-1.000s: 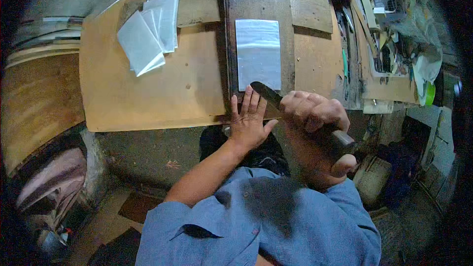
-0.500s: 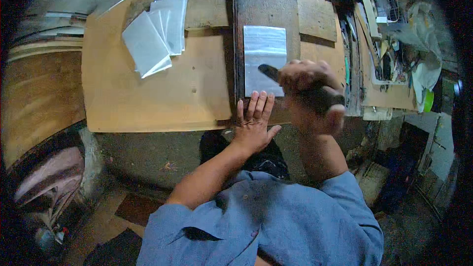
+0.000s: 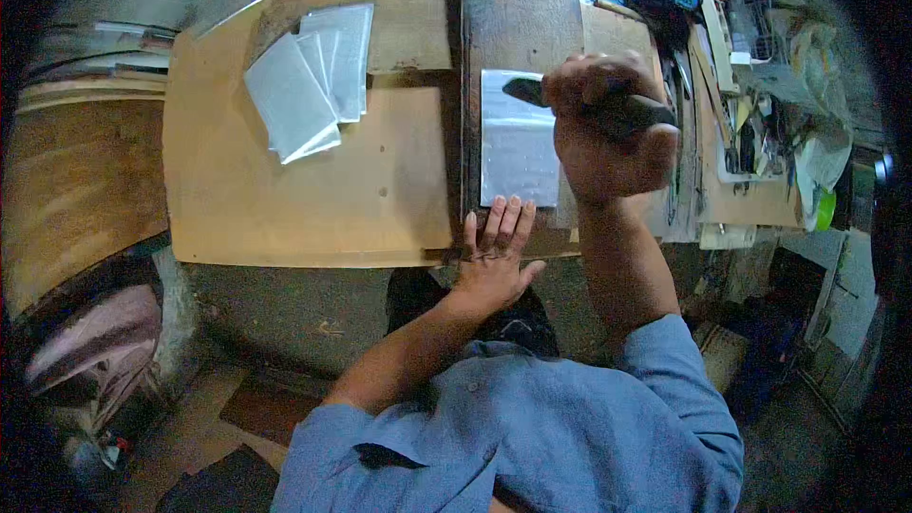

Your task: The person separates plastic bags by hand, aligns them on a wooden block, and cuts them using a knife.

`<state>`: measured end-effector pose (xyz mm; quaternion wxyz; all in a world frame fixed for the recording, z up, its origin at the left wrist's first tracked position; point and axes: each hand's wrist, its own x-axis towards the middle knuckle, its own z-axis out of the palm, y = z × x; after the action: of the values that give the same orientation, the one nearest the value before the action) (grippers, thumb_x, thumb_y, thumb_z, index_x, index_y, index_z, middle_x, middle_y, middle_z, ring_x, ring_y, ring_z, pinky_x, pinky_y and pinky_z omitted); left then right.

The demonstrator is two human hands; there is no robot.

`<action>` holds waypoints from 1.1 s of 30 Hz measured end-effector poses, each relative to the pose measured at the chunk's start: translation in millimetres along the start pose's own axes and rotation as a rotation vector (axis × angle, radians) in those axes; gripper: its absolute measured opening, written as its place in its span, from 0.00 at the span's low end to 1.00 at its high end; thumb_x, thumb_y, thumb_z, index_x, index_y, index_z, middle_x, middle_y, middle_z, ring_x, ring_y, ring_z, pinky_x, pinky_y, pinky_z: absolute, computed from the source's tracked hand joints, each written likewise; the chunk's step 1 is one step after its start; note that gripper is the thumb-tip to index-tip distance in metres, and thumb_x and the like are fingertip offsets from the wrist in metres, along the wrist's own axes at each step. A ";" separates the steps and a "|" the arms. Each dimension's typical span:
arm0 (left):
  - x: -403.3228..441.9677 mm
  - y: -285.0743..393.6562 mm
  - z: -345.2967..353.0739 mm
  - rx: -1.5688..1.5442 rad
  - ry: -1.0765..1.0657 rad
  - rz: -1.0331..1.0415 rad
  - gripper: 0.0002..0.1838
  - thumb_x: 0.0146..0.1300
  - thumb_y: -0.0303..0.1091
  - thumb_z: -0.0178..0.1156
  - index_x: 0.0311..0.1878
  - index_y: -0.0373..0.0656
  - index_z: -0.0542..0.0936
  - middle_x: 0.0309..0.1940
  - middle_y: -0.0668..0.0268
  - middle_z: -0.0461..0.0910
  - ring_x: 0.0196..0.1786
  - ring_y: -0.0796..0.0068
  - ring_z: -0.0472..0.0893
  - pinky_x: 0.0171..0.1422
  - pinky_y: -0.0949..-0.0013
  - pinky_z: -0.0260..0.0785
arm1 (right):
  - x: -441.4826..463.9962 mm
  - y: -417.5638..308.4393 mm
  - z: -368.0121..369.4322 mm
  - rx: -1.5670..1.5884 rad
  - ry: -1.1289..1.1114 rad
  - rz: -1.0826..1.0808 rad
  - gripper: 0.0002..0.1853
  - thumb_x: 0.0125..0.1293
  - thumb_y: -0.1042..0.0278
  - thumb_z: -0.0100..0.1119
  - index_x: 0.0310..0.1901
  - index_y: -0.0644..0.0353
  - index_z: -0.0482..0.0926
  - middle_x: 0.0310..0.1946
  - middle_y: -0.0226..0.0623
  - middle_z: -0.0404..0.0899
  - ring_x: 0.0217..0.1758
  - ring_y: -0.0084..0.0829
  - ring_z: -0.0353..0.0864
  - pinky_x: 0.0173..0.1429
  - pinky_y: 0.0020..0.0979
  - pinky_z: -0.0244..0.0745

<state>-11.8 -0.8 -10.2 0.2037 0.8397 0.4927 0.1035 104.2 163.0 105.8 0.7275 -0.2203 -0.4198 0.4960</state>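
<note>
Silvery sheet [image 3: 519, 166] is lying on the dark board [image 3: 524, 9], just left of the right fist and running a bit nearer than it. Right hand [image 3: 613, 128] is closed tight around the handle of a dark tool [image 3: 525, 91], blade poking out left over the far part of the sheet; can't tell from this angle whether it's touching. Left hand [image 3: 494, 261] is nearer and left of that grip, opened flat, fingers spread, nothing in it, fingertips right at the sheet's near edge. Well left of the grip there's a fanned stack [image 3: 290, 100] of similar sheets on the table [image 3: 285, 218]. Off to the right of the fist: a messy tray [image 3: 750, 178], with something green [image 3: 825, 211] beyond it, nearer the edge.
</note>
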 end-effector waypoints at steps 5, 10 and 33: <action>1.6 -1.0 -1.0 -0.018 -0.010 -0.006 0.51 0.52 0.62 0.60 0.73 0.47 0.51 0.74 0.60 0.47 0.76 0.61 0.42 0.74 0.46 0.26 | 20.7 31.8 -17.9 0.084 -0.098 -0.007 0.33 0.57 0.39 0.59 0.46 0.68 0.72 0.30 0.42 0.73 0.29 0.35 0.73 0.29 0.33 0.68; 0.0 -1.5 3.4 -0.041 0.003 -0.016 0.49 0.53 0.62 0.59 0.72 0.46 0.53 0.73 0.60 0.48 0.76 0.62 0.42 0.74 0.45 0.26 | -8.7 12.9 11.3 0.069 0.014 0.056 0.34 0.56 0.33 0.54 0.37 0.66 0.71 0.28 0.38 0.68 0.28 0.33 0.64 0.35 0.35 0.59; -1.0 0.2 5.7 -0.004 -0.055 -0.041 0.46 0.53 0.62 0.58 0.71 0.47 0.57 0.73 0.61 0.49 0.76 0.63 0.43 0.74 0.45 0.25 | -78.4 -29.3 0.4 -0.044 -0.260 0.256 0.34 0.53 0.36 0.58 0.38 0.69 0.71 0.39 0.43 0.69 0.39 0.36 0.68 0.47 0.40 0.65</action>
<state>-10.1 -3.2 -15.2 0.2210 0.8314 0.5040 0.0771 107.4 79.9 96.8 0.5931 -0.2217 -0.4896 0.5995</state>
